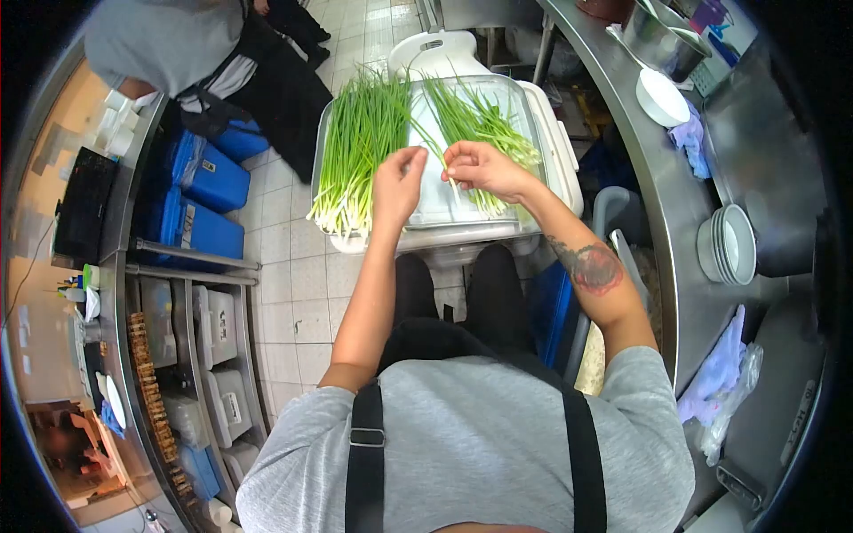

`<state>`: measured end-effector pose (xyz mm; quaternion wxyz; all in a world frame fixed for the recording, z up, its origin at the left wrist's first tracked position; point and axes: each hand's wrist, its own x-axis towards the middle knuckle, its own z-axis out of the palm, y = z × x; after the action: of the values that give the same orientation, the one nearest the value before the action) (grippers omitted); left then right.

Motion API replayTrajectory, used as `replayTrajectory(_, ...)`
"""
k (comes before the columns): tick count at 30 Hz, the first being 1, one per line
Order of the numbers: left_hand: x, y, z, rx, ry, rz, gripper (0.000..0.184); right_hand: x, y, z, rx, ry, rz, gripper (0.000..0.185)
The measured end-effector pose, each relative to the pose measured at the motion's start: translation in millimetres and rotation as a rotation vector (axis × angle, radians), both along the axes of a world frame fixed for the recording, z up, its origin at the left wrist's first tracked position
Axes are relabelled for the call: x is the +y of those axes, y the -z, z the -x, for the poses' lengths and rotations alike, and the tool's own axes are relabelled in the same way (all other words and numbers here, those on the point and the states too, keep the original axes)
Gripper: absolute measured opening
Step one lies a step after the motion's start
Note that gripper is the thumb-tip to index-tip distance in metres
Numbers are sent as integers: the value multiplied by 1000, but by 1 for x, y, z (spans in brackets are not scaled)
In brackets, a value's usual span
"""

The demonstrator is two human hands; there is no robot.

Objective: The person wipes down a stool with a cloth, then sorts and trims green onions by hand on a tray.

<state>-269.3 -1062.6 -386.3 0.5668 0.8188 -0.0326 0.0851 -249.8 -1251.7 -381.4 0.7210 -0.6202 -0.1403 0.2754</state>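
My right hand [485,169] pinches a green onion [434,147] close to its white root end, and its thin green leaves slant up and to the left. Beside it, my left hand [399,185] is closed, thumb against fingers; whether something thin is between them I cannot make out. Both hands are above a clear plastic tray [428,211]. A thick pile of green onions [362,133] fills the tray's left side, white ends toward me. On the right lies a smaller, looser pile of green onions [480,114], partly hidden by my right hand.
A white lidded bin [569,164] supports the tray. At left, another person [258,75] stands by blue bins [209,226] under a counter. Along my right runs a steel counter [653,191] with a white bowl [662,98], stacked bowls [727,244] and purple cloths [715,369].
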Motion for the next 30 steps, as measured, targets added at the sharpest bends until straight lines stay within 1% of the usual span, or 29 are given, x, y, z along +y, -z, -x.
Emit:
replayTrajectory(1,-4,1,0,126,79,235,29,3,0,3,-6,-26,-1,14)
replayTrajectory(2,-4,2,0,98,4,179,28,4,1,6,-14,-51,-3,17)
replayTrajectory(5,-5,5,-2,14,-205,12,25,-1,9,0,-407,-9,381,26)
replayTrajectory(6,0,6,-3,-22,-286,-114,27,-3,11,1,-642,117,685,23)
replayTrajectory(9,18,-4,-2,-21,-363,-391,27,0,11,9,-710,71,1128,29)
replayTrajectory(10,22,-9,0,24,-368,-497,30,5,10,13,-785,67,1245,24)
replayTrajectory(13,39,7,-9,14,-411,-661,31,19,28,15,-866,154,1402,14)
replayTrajectory(14,40,5,-7,-57,-425,-663,31,22,33,14,-880,222,1381,16)
replayTrajectory(17,37,-1,-2,-113,-418,-625,32,13,40,9,-837,250,1341,15)
replayTrajectory(20,22,-5,1,72,-244,-327,31,-4,30,-7,-645,-24,1080,16)
replayTrajectory(23,7,7,5,376,109,234,29,-7,-2,4,-438,-19,617,17)
replayTrajectory(24,1,8,7,425,115,354,27,-9,2,1,-369,-79,480,21)
replayTrajectory(26,-8,6,11,521,130,591,25,-7,-3,5,-358,-100,408,19)
replayTrajectory(29,-14,-10,13,282,69,707,25,-7,-6,6,-328,-108,338,18)
replayTrajectory(30,-14,-18,13,261,35,651,24,-6,-6,6,-316,-108,320,17)
